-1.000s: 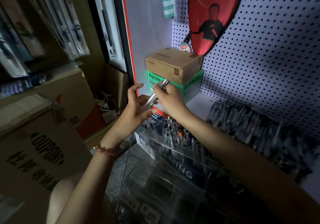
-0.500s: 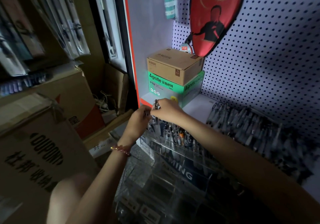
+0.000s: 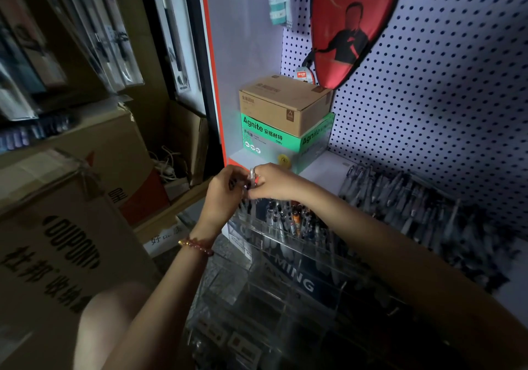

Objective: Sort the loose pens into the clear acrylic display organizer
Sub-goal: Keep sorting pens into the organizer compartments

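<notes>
Where both hands meet over the back-left corner of the clear acrylic organizer (image 3: 300,281), a silvery pen (image 3: 252,176) stands upright between them. Right hand (image 3: 275,182): fingertips pinch the pen near its top. Left hand (image 3: 225,195): fingers curled just beside the pen's lower part; cannot tell if they grip it. Beaded bracelet (image 3: 197,245) on left wrist. Organizer's back row holds upright pens (image 3: 288,215). Loose pens (image 3: 414,206) heaped on the shelf to the right, below the pegboard (image 3: 443,83). Green box (image 3: 268,138) under a brown carton (image 3: 285,103), behind the hands.
</notes>
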`<state>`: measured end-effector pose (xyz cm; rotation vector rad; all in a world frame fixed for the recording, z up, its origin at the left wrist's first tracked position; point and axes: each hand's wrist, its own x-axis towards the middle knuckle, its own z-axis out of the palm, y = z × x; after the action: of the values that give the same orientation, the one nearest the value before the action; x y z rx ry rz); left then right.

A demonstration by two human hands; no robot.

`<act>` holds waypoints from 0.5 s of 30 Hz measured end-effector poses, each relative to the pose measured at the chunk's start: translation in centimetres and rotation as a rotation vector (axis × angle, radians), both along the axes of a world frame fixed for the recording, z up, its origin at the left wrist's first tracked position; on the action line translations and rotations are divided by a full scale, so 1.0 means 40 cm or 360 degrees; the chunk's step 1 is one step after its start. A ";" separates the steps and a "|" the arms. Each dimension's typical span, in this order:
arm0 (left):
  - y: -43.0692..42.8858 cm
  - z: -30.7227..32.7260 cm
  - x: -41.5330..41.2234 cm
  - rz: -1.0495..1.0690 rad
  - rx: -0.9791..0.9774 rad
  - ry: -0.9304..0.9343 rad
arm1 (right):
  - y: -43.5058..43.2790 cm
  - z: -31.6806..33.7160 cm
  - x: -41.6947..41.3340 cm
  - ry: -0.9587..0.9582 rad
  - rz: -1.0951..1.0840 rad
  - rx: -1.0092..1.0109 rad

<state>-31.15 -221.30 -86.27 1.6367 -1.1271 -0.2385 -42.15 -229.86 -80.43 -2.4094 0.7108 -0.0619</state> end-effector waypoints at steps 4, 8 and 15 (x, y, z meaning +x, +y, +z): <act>-0.003 0.006 0.001 -0.0027 0.0024 0.0143 | 0.008 0.000 0.013 0.0206 0.0039 -0.0106; 0.008 0.017 0.004 -0.0188 0.0046 0.0307 | 0.006 -0.003 0.030 0.0173 0.0011 -0.0118; 0.019 0.014 -0.013 -0.0159 0.0034 -0.0075 | 0.001 -0.002 0.015 0.0195 0.0134 -0.0078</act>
<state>-31.67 -220.53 -85.72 1.6140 -1.2480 -0.2785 -41.53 -229.81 -80.50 -2.5040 0.6685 0.1046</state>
